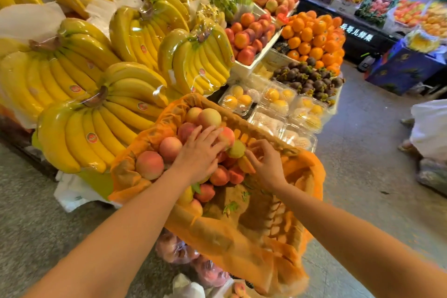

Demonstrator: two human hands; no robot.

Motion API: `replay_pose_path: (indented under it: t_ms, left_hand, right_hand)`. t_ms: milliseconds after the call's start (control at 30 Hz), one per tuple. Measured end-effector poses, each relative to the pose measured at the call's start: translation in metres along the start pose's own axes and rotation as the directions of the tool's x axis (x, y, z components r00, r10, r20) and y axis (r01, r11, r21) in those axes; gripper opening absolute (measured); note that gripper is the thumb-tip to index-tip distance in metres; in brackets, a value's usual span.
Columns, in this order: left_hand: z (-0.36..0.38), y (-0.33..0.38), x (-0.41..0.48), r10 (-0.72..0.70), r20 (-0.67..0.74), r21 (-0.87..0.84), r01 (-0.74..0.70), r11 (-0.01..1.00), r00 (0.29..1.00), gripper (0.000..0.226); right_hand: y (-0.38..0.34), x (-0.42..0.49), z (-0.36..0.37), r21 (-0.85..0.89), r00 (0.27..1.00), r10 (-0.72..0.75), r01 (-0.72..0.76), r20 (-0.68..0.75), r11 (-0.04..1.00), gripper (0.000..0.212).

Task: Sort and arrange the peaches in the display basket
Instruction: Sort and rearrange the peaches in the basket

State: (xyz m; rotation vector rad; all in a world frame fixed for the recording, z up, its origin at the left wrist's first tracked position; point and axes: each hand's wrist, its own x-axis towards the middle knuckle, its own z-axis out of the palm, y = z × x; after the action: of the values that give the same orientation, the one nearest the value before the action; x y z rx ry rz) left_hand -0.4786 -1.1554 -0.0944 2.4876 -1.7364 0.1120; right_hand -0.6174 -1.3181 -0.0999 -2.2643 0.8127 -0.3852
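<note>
Display basket (251, 126): centre of the frame, tilted toward the viewer; woven rim, lined with a loose orange mesh (242, 244) that probably snags and slides under the fruit.
Peaches (169, 147): piled in the basket's upper left half, touching one another; the lower right half shows bare lining and a few leaves.
Handling: likely soft and easily bruised, light singly, round enough to roll downhill; best cupped from the sides with the whole palm, not pinched.
Greenish peach (235, 149): at the pile's right edge, between both hands, probably firmer.
Left hand (200, 152): fingers spread and laid flat over the pile, pressing it back.
Right hand (266, 164): fingers bent, tips just beside the greenish peach; whether it pinches anything I cannot tell.
Room: a fruit stall with a grey speckled floor (362, 176) at right.
Bananas (96, 128): wrapped bunches stacked in the left of the frame, just beside the basket.
Clear boxes (278, 99): packed fruit right behind the rim.
</note>
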Motion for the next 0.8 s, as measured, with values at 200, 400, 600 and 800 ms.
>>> replay_pose_path:
  t_ms: [200,400,600,800]
  left_hand:
    - [0.022,0.016,0.023,0.223,0.089,0.112,-0.232,0.966,0.971,0.063]
    - [0.04,0.024,0.044,0.315,0.218,0.209,-0.36,0.909,0.924,0.055]
    - [0.057,0.018,0.046,0.354,0.162,0.265,-0.386,0.883,0.921,0.061]
    - [0.052,0.026,0.05,0.31,0.272,0.218,-0.372,0.902,0.911,0.058]
  right_hand:
    - [0.025,-0.009,0.028,-0.09,0.907,0.409,-0.401,0.1,0.912,0.064]
    - [0.034,0.004,0.054,0.092,0.806,0.592,-0.591,0.026,0.801,0.077]
    - [0.042,0.011,0.063,0.079,0.705,0.707,-0.702,-0.063,0.707,0.068]
    - [0.045,0.004,0.048,0.25,0.74,0.673,-0.655,0.016,0.714,0.072]
